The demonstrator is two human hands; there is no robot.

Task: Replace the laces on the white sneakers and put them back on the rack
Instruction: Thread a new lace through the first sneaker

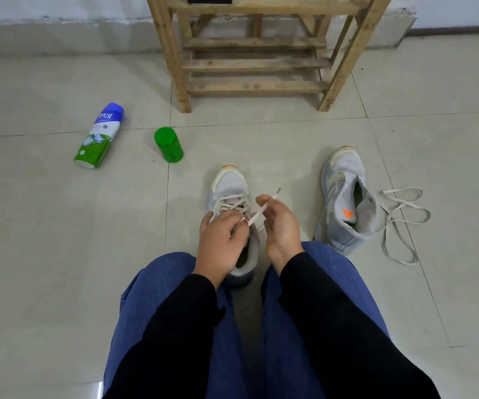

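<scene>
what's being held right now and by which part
The right hand pinches the lace of the near sneaker just below its tip; the left hand holds the same lace lower, by the eyelets.

The spray can (99,135) lying on the floor shows the partly cut-off letters "ycil".

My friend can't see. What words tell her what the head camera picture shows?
A person's left hand and right hand pinch a lace end over a white sneaker on the floor. A second sneaker and a loose lace lie to the right; a wooden rack stands ahead.
</scene>
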